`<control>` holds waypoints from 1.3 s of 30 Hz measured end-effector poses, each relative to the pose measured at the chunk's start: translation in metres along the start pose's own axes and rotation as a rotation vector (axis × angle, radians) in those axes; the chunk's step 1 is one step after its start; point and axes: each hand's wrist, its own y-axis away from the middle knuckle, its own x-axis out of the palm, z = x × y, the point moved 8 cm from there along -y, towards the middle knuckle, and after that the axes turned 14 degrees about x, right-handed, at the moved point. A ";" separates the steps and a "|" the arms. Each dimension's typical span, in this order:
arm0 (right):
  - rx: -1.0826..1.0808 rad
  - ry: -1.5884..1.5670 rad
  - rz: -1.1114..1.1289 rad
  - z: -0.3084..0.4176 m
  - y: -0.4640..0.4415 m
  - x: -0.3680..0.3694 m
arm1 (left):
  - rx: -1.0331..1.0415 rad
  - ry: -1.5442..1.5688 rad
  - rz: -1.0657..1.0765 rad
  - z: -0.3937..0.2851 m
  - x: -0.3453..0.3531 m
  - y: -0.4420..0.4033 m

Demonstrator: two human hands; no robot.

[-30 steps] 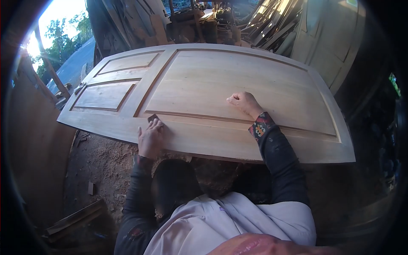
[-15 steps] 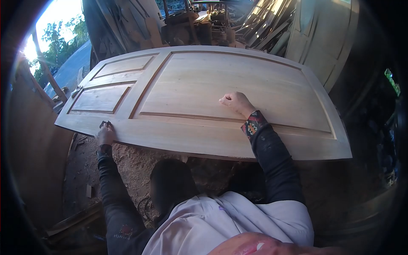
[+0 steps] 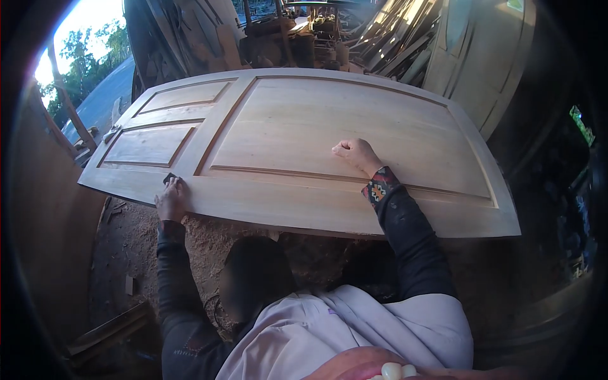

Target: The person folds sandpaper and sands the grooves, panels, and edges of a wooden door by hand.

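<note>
A pale wooden panelled door point(image 3: 272, 204) lies flat in front of the seated worker, its long near edge just above the knees. The left hand point(image 3: 171, 200) is on the near stile, close to the corner of the nearer small panel point(image 3: 149, 145); its fingers are closed over a small dark block point(image 3: 169, 178), pinching it down on the wood. That could be a sanding block, but from here it is too small and mostly covered, so I can't be sure. The right hand point(image 3: 354, 156) rests on the large raised panel point(image 3: 342, 111), fingers curled together in a loose fist; I can't tell whether anything is tucked inside. A patterned cuff point(image 3: 379, 185) circles that wrist, at the end of a dark sleeve point(image 3: 411, 234). Under the near edge, wood shavings point(image 3: 206, 240) litter the floor, with an offcut point(image 3: 130, 285) and a board point(image 3: 111, 326) off to the worker's left. Beyond the door, planks point(image 3: 405, 50) lean in a jumble, and a second panelled door point(image 3: 484, 69) stands upright on the right.
</note>
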 end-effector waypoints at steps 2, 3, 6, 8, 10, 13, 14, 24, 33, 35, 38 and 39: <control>0.013 0.001 -0.003 0.001 0.001 -0.002 | -0.260 -0.116 0.208 0.076 0.006 -0.022; 0.023 0.011 0.015 0.000 -0.001 0.001 | -0.232 -0.118 0.241 0.071 0.005 -0.028; 0.038 0.035 0.044 0.002 -0.003 0.000 | 0.042 -0.062 0.210 -0.020 0.009 -0.011; 0.036 0.037 0.051 0.003 -0.002 -0.001 | 0.331 -0.023 0.037 -0.117 0.006 0.030; 0.026 0.029 0.049 0.006 0.000 -0.002 | 0.549 0.051 -0.021 -0.193 -0.005 0.080; 0.039 0.036 0.065 0.006 0.002 -0.001 | 0.509 0.201 0.080 -0.203 -0.024 0.087; 0.045 0.038 0.077 0.006 0.002 0.000 | 0.414 0.188 0.119 -0.180 -0.025 0.070; -0.002 0.039 0.060 0.006 -0.002 0.001 | -0.122 -0.121 0.226 0.022 0.006 -0.027; 0.100 -0.153 0.141 -0.005 -0.002 0.011 | 0.382 0.073 0.026 -0.111 -0.018 0.048; 0.103 -0.138 0.164 0.007 0.005 0.009 | 0.117 -0.066 0.021 -0.025 -0.014 0.014; 0.119 -0.200 0.201 0.002 0.001 0.014 | -0.105 -0.062 0.159 0.038 -0.017 -0.002; 0.065 -0.196 0.171 -0.002 -0.003 0.014 | -0.085 -0.038 0.144 0.029 -0.017 -0.004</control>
